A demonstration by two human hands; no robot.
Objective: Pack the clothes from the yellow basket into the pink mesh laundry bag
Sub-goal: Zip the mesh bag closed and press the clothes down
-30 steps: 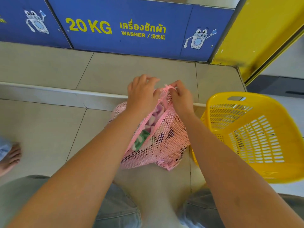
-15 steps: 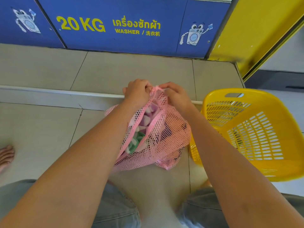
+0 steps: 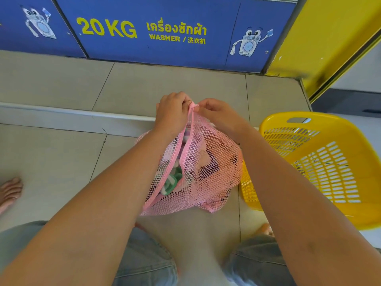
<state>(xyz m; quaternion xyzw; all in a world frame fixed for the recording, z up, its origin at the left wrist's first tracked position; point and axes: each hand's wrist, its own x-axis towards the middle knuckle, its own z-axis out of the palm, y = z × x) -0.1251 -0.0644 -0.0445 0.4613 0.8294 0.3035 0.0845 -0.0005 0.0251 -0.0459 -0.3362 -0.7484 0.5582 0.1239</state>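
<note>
The pink mesh laundry bag stands on the tiled floor in front of me, stuffed with clothes in green, white, purple and pink that show through the mesh and through a gap along its pink zipper band. My left hand and my right hand both pinch the top end of the bag where the band comes together. The yellow basket sits on the floor to the right, touching the bag; no clothes are visible inside it.
A blue washer panel marked 20 KG runs along the back above a raised tiled step. A yellow panel stands at the right. Another person's bare foot rests on the floor at the far left. My knees fill the bottom.
Both hands have drawn together at the bag's top and the opening has narrowed, with fewer clothes showing through the gap. The bag stands taller.
</note>
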